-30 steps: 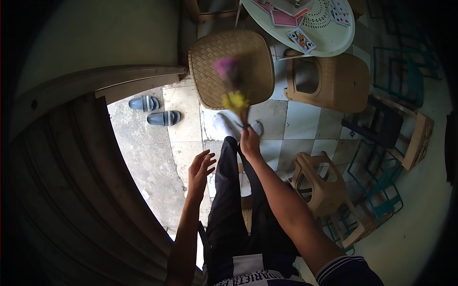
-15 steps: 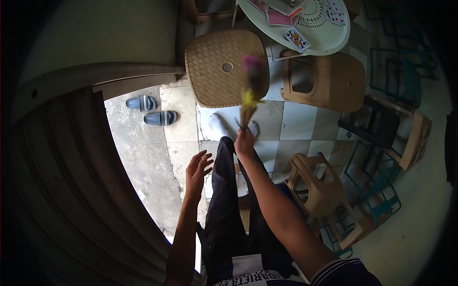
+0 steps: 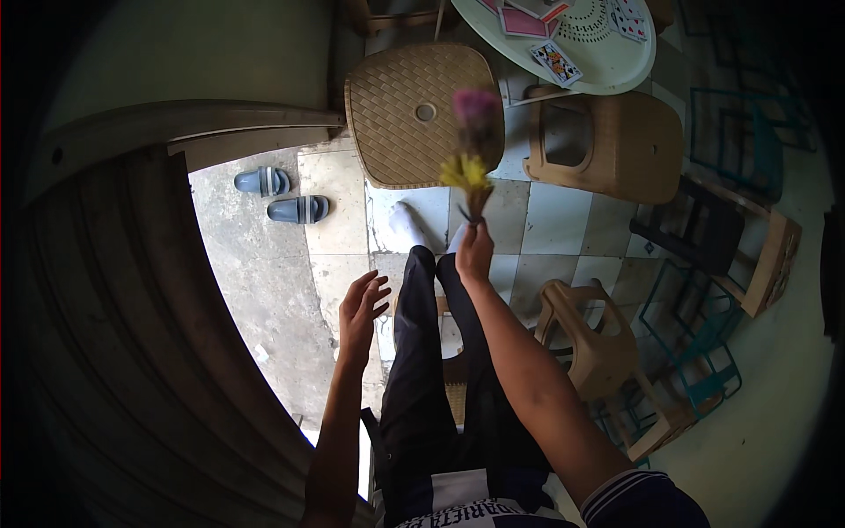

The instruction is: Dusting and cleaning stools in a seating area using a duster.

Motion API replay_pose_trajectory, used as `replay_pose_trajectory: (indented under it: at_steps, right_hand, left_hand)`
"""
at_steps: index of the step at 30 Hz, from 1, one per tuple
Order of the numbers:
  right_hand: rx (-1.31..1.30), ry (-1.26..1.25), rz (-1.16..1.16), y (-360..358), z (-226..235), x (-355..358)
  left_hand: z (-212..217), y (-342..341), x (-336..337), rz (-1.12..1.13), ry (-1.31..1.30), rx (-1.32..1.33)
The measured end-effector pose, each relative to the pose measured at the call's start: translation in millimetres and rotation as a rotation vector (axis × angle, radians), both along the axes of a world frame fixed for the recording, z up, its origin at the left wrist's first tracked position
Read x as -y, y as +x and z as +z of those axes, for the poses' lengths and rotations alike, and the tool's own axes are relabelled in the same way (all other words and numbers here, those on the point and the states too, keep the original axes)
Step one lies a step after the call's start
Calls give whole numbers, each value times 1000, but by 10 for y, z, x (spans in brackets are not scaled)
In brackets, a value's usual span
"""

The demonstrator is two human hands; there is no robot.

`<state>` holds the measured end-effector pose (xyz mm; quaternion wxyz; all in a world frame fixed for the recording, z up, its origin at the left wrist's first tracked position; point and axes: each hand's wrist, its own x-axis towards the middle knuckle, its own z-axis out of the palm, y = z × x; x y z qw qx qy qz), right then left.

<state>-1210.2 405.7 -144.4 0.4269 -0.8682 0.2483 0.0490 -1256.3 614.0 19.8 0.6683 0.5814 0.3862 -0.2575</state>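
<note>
My right hand (image 3: pixel 475 252) is closed around the stems of a small bunch of flowers (image 3: pixel 466 173). The bunch has yellow blooms low down and a pinkish-purple head at its far end, slightly blurred. It reaches forward over the edge of a brown woven-pattern plastic stool (image 3: pixel 396 123). Its lower end is hidden in my fist. My left hand (image 3: pixel 359 304) hangs in the air beside my left knee, fingers loosely bent and apart, with nothing in it.
A round pale table (image 3: pixel 607 77) with playing cards (image 3: pixel 556 63) stands at the far right. Beside it lies a tipped brown plastic stool (image 3: pixel 647 145); another stool (image 3: pixel 585 339) is nearer. Grey slippers (image 3: pixel 299 209) rest by the doorway. Teal metal frames (image 3: pixel 704 387) line the right wall.
My right hand has moved slightly right and forward, carrying the flowers, whose yellow blooms now look sharper. My left hand has hardly moved. The view has shifted a little.
</note>
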Motion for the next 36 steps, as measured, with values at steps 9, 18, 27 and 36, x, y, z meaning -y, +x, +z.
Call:
replay_pose_trajectory:
  at_steps: [9, 18, 27, 36]
  right_hand:
    - [-58, 96, 364, -109, -38, -59]
    - [-122, 49, 206, 0, 81, -136]
    - [-162, 83, -2, 112, 353, -34]
    - [-260, 935, -525, 1272, 1197, -358]
  left_hand:
    - [-1, -12, 150, 36, -39, -10]
    - [-50, -76, 27, 10, -15, 2]
    - [-18, -104, 50, 22, -46, -7]
    - [-13, 99, 4, 2, -47, -6]
